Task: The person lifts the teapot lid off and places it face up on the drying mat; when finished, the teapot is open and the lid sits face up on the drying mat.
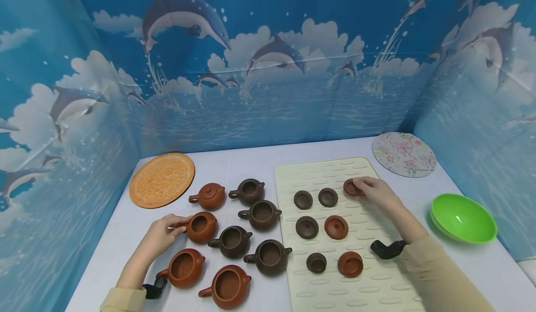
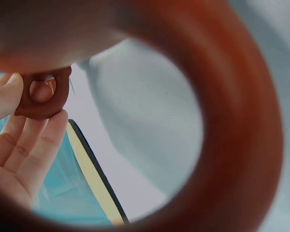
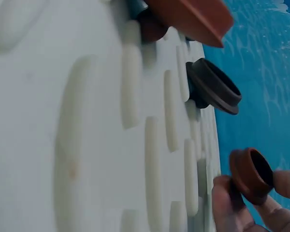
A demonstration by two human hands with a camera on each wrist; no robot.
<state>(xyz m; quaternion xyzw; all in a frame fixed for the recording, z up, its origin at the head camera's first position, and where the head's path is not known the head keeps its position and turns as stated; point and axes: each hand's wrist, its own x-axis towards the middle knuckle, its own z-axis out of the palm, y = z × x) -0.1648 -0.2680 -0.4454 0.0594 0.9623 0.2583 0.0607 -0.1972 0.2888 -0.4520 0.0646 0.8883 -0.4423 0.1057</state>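
My left hand (image 1: 161, 235) pinches the handle of a small reddish-brown teapot (image 1: 202, 227) with no lid on it. In the left wrist view, thumb and fingers close around that looped handle (image 2: 63, 94), while another teapot's big handle (image 2: 237, 96) fills the foreground. Over the far right of the cream mat (image 1: 368, 200), my right hand (image 1: 377, 193) holds a reddish-brown teapot lid (image 1: 351, 188) between thumb and fingers. The right wrist view shows this lid (image 3: 246, 176) tipped on its side, its hollow underside visible. Dark lids (image 1: 328, 197) and reddish lids (image 1: 336, 227) lie beside it.
Several lidless teapots, dark (image 1: 270, 257) and reddish (image 1: 228, 286), crowd the table left of the mat. One reddish teapot (image 1: 211, 196) wears its lid. An orange round mat (image 1: 162, 180) lies back left, a floral round mat (image 1: 404, 155) back right, near a green bowl (image 1: 462, 218).
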